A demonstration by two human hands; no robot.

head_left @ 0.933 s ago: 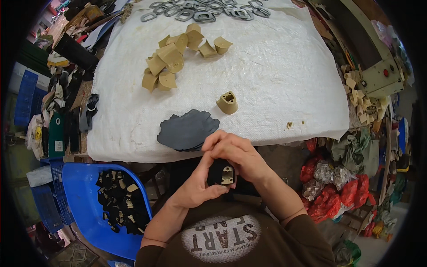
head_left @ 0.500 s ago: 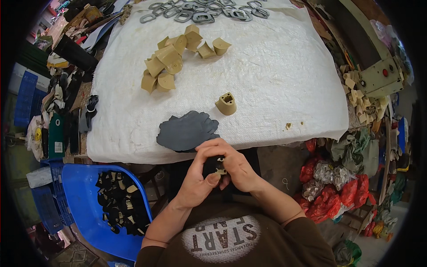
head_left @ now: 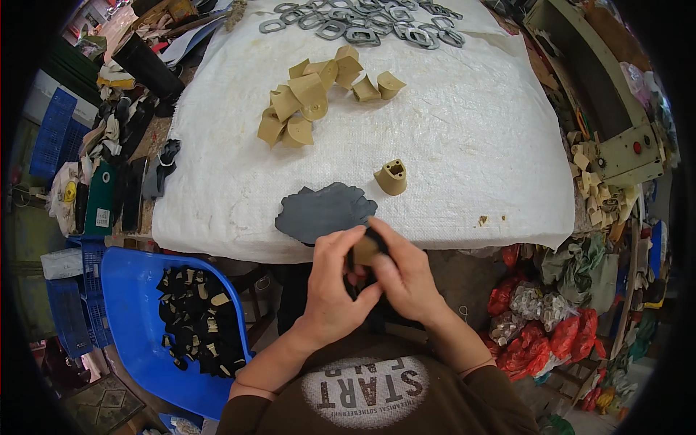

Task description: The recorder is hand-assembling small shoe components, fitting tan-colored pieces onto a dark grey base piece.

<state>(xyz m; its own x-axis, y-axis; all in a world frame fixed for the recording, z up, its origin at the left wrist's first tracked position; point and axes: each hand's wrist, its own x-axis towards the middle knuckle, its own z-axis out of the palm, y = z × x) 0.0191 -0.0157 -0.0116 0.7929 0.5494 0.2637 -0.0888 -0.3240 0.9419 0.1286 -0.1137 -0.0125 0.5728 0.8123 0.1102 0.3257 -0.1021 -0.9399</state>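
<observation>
From far away, I had my left grip and right grip closed around 1 black and tan block, by the near edge of the white-covered counter. Grey sheets lay just past them, near 1 hollow tan piece.

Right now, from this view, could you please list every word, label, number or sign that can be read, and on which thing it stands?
Brown shirt: large printed letters on a pale oval patch; legible in part, but I do not copy the wording. Its smaller lettering is too small to read surely.
Green file-like box: white label, too small to read.
</observation>
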